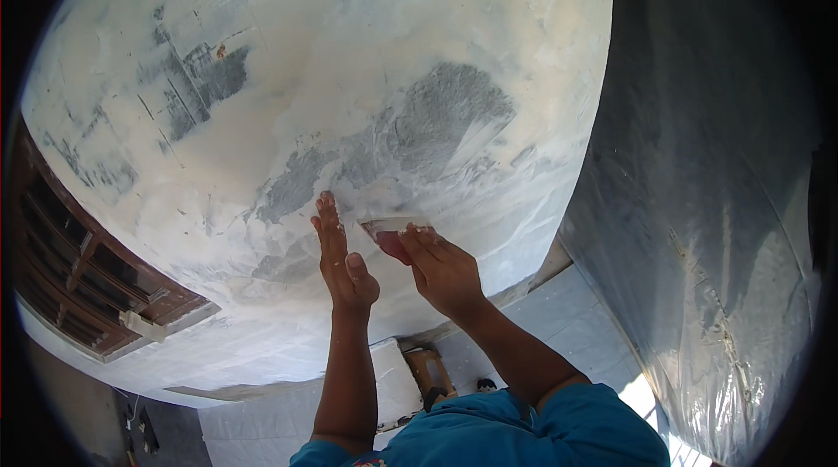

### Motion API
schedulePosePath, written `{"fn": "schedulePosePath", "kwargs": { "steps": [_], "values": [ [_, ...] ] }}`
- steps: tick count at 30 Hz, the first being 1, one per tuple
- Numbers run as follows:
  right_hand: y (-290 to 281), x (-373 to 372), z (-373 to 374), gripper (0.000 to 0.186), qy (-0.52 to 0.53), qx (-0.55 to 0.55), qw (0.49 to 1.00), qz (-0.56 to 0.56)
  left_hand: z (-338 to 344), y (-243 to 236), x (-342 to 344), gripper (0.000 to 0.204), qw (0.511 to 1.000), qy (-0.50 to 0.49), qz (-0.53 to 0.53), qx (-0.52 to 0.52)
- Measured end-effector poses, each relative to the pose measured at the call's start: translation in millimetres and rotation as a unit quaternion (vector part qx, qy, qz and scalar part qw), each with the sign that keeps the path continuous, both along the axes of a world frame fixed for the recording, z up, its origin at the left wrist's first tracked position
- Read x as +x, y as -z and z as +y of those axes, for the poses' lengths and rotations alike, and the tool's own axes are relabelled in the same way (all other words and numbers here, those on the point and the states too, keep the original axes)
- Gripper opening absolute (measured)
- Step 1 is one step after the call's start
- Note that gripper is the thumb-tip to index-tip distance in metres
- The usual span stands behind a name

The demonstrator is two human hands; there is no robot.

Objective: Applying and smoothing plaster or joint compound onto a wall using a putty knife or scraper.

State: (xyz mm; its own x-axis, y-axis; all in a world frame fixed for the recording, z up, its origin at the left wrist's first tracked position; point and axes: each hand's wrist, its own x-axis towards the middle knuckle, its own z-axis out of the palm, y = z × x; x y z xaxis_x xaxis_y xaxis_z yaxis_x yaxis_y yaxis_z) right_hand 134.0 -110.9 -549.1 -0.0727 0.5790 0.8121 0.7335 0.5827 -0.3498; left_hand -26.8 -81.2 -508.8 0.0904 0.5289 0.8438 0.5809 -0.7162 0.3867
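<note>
My right hand grips a putty knife with a dark red handle. Its wide blade lies against or very near the wall; I cannot tell which. In front of me the wall is coated in whitish plaster, with bare grey patches showing through. Just left of the knife, my left hand is raised with fingers stretched up and thumb apart, holding nothing. White paste specks cling to its fingers. Whether this hand touches the wall is unclear.
A brown wooden window frame with dark openings is set in the wall at left. Clear plastic sheeting hangs along the right side. Below, a white board-like item and a brown wooden item are on the pale floor.
</note>
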Motion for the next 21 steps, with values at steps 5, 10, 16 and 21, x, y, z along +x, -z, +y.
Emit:
{"fn": "schedulePosePath", "kwargs": {
  "steps": [5,10,16,21],
  "values": [
    [-39.1,101.8,33.7,0.050,0.185,0.145,0.967,0.096,2.4,1.7,5.0,0.081,1.000,-0.006,0.002,0.008],
    [-15.5,96.0,86.5,0.053,0.220,0.130,0.966,0.031,4.4,2.1,9.6,0.079,1.000,-0.023,0.008,0.018],
    [90.4,-4.0,6.8,0.053,0.066,0.035,0.997,-0.009,2.9,2.4,6.5,0.079,0.999,-0.035,0.025,0.026],
    [48.2,43.0,-13.9,0.047,0.057,-0.025,0.993,0.100,4.9,2.8,5.4,0.079,0.999,-0.034,0.020,0.027]
  ]
}}
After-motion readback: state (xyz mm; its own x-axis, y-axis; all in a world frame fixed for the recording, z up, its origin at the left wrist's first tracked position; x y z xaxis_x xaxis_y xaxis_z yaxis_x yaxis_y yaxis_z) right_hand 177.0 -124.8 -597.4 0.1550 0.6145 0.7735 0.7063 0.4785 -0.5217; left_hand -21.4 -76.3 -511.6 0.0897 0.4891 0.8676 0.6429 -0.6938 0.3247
